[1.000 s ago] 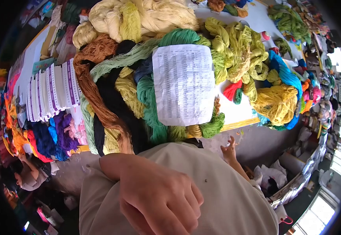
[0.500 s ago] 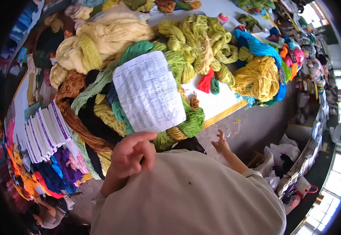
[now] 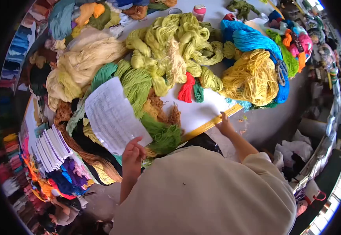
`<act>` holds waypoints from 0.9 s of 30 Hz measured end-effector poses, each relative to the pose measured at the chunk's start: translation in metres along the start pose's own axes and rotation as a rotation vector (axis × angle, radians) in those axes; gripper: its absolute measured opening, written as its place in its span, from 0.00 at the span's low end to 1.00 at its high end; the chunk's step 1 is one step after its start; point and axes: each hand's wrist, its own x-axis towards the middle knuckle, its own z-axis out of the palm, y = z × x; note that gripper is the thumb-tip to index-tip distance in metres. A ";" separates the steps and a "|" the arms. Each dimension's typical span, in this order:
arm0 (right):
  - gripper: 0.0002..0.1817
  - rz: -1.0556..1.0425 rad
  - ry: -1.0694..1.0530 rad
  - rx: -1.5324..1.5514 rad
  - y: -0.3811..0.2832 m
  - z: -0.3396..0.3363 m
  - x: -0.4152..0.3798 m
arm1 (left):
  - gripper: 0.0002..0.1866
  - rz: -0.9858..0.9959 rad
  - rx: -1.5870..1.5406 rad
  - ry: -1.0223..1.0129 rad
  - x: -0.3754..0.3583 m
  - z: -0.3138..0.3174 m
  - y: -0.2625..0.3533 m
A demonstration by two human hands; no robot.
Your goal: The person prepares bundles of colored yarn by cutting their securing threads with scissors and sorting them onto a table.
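My left hand is at the lower edge of a white printed sheet, fingers curled and pinched on it, with the index finger lying over the paper. The sheet slants across skeins of yarn. To its right lie a green skein and light green yarn; a dark brown skein runs down on its left. Over by the table's yellow front edge, my right hand holds nothing. Its fingers are apart, with the index finger stretched out right at the edge.
Large cream, yellow-green, blue and golden yarn skeins cover much of the table. Small red and green bundles lie near the front. Stacked white-and-purple cards stand at left. A person is at lower left.
The view has shifted. My left hand has come to the sheet's lower edge, and the sheet is turned and shifted left, uncovering orange-brown yarn. My right hand has moved up to the table edge.
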 end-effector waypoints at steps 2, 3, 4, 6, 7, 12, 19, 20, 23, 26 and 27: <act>0.37 -0.121 0.063 0.095 -0.006 -0.023 0.038 | 0.24 -0.043 0.064 0.003 0.018 0.034 -0.003; 0.32 -0.131 0.130 0.112 -0.038 -0.046 0.048 | 0.25 -0.041 0.114 0.002 0.029 0.045 -0.004; 0.30 -0.175 0.177 0.151 -0.046 -0.051 0.066 | 0.26 -0.003 0.198 0.056 0.043 0.054 -0.006; 0.28 -0.344 0.302 0.192 -0.062 -0.065 0.107 | 0.30 0.147 0.246 0.019 0.081 0.062 -0.006; 0.29 -0.337 0.321 0.217 -0.072 -0.071 0.126 | 0.32 0.210 0.325 0.041 0.101 0.066 -0.003; 0.39 -0.158 0.406 0.244 -0.103 -0.075 0.226 | 0.42 0.409 0.766 0.155 0.238 0.122 0.053; 0.36 0.230 -0.145 1.663 -0.135 -0.089 0.297 | 0.61 0.215 1.164 0.404 0.421 0.102 0.071; 0.37 0.249 -0.181 1.776 -0.142 -0.097 0.299 | 0.60 0.127 1.218 0.374 0.435 0.099 0.075; 0.38 0.222 -0.338 1.991 -0.154 -0.085 0.319 | 0.56 -0.075 1.279 0.236 0.469 0.095 0.072; 0.39 0.247 -0.404 1.973 -0.172 -0.070 0.327 | 0.49 0.053 1.332 0.027 0.476 0.099 0.039; 0.37 0.256 -0.370 1.896 -0.176 -0.065 0.326 | 0.49 -0.034 1.221 -0.008 0.471 0.099 0.034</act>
